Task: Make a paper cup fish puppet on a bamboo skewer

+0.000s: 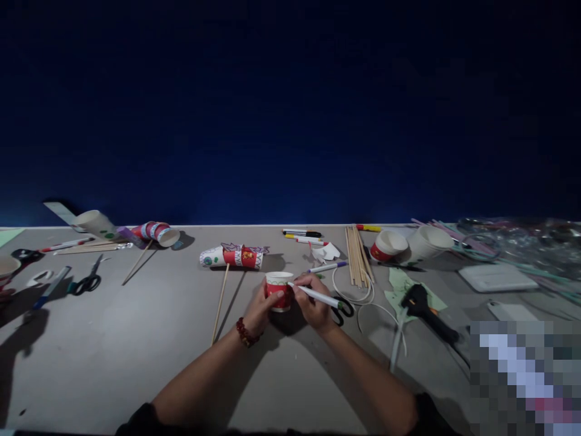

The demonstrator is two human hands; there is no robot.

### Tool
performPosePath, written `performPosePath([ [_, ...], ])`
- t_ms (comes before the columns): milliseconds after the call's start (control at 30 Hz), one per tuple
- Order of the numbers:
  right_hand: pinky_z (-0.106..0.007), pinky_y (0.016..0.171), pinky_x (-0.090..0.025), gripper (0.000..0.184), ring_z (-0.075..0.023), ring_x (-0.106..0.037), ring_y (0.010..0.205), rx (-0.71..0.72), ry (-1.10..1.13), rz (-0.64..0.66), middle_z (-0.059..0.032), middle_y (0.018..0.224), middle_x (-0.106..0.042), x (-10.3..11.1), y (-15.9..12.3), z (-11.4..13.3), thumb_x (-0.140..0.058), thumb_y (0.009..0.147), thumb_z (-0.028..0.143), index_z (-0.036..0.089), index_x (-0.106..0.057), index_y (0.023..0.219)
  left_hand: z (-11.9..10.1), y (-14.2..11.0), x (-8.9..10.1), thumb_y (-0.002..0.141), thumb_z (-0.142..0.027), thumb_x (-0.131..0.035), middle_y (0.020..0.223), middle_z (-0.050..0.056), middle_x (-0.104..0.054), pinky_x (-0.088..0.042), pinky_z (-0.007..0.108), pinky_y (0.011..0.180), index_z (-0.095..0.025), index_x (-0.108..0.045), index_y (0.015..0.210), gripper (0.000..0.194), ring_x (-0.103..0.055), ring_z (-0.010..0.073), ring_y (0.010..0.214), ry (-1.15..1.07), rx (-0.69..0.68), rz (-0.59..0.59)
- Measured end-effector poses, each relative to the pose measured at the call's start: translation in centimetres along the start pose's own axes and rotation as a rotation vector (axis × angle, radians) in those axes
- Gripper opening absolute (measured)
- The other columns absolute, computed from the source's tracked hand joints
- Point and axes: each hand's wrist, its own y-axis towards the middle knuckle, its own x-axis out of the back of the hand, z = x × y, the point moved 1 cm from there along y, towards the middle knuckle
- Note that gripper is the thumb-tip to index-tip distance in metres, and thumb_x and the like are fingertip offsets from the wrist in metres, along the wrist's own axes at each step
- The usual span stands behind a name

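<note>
My left hand (262, 307) is closed around the side of a red and white paper cup (278, 294), held upright above the table. Green scalloped marks run along the cup's white upper band. In my right hand (316, 306) is a white marker (318, 295), its tip at the cup's right side near the rim. Just behind the marker and hand, the black handles of a pair of scissors (347, 307) show, the blades hidden. Beyond the cup lies a decorated paper-cup figure (242, 257) on a wooden stick (220, 304).
A black hot glue gun (429, 312) lies at right on green paper scraps. Wooden sticks (356, 257), a white cord (336, 284), markers (302, 233) and paper cups (429, 244) lie behind. At left are scissors (87, 283) and another cup figure (157, 233); another person's hand (6, 295) shows at the edge.
</note>
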Motion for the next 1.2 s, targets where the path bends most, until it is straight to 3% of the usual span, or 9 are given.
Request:
performPosePath([
  [400,-0.032,0.068,-0.047,0.008,-0.0193,-0.058,0.072,-0.024,0.016,-0.004,-0.0011,0.076,-0.060,0.12,-0.05,-0.70,-0.056,0.089,0.026,0.024,-0.058,0.082,0.06,-0.03,0.07,0.069,-0.035,-0.086,0.105,0.008,-0.071,-0.054,0.029,0.071,-0.017,-0.063,0.116,0.056,-0.067,0.0212,0.087,-0.037,0.044,-0.024],
  [1033,-0.033,0.071,-0.046,0.009,-0.0193,-0.058,0.073,-0.019,0.057,-0.030,-0.0003,0.075,-0.060,0.03,-0.10,-0.98,-0.055,0.085,0.020,0.023,-0.059,0.077,0.01,0.07,0.04,0.070,-0.033,-0.085,0.104,0.008,-0.073,-0.053,0.029,0.077,-0.016,-0.065,0.116,0.053,-0.068,0.0209,0.089,-0.069,0.021,-0.014],
  [1200,-0.030,0.063,-0.045,0.010,-0.0171,-0.054,0.064,-0.072,0.102,-0.070,0.0023,0.067,-0.055,-0.10,-0.11,-0.72,-0.053,0.086,0.021,0.024,-0.056,0.078,0.23,0.06,0.32,0.072,-0.035,-0.084,0.098,0.009,-0.074,-0.053,0.026,0.070,-0.013,-0.068,0.111,0.047,-0.068,0.0193,0.082,-0.107,0.053,-0.013],
])
